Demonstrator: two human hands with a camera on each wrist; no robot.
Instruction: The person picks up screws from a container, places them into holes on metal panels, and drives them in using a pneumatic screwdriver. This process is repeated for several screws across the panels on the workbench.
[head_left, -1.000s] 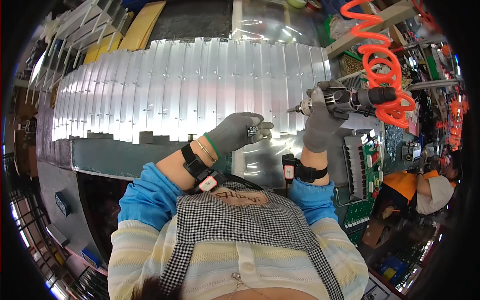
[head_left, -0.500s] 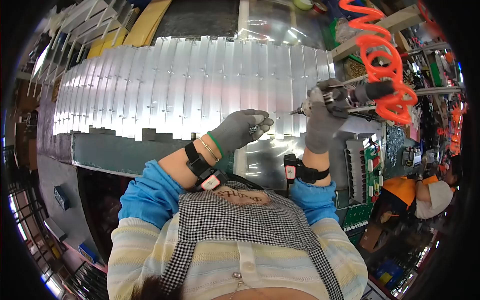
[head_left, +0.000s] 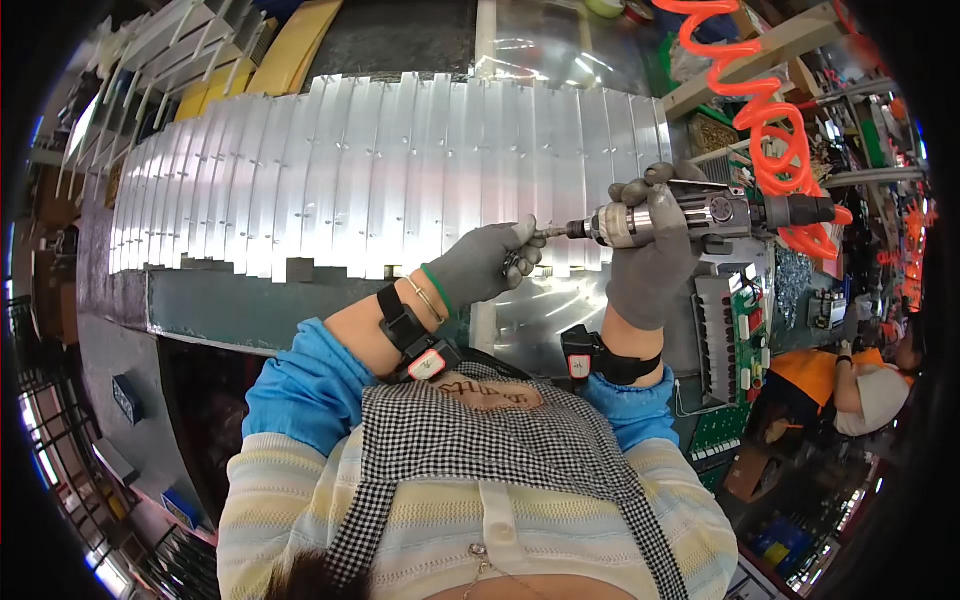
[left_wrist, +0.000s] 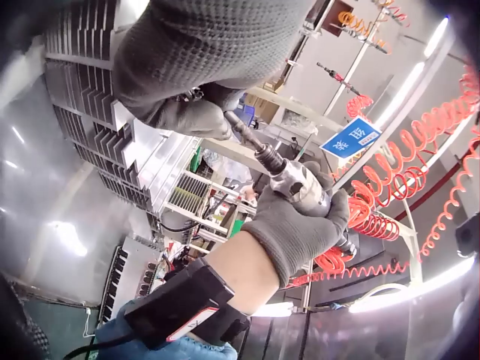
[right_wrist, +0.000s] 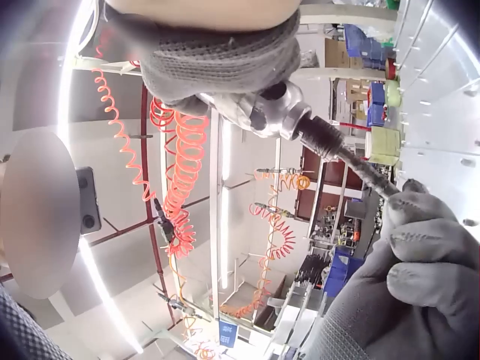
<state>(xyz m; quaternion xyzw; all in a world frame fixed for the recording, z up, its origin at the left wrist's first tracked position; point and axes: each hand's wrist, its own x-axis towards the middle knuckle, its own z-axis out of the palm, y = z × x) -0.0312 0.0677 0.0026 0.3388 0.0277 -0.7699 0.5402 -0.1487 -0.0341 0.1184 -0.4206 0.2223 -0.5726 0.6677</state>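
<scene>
My gloved right hand point(head_left: 650, 270) grips a silver and black air screwdriver point(head_left: 715, 212), its bit point(right_wrist: 367, 174) pointing left. The gloved left hand point(head_left: 475, 265) has its fingers curled around several small metal screws point(head_left: 513, 262). Its thumb and forefinger meet at the tip of the bit; whatever sits at that tip is covered by the fingertips. Under and beyond the hands lie long silvery metal strips point(head_left: 350, 190) side by side, with small screws standing along them. In the left wrist view the screwdriver point(left_wrist: 300, 189) slants up toward the left hand.
An orange coiled hose point(head_left: 775, 130) hangs at the screwdriver's rear end. Green circuit boards point(head_left: 745, 330) lie right of the right forearm. Yellow boards point(head_left: 285, 50) and stacked metal pieces stand far left. Another person point(head_left: 850, 390) is at the right.
The screwdriver has moved left and levelled, so its bit now reaches the left fingertips; earlier there was a gap. The left hand has stayed nearly in place.
</scene>
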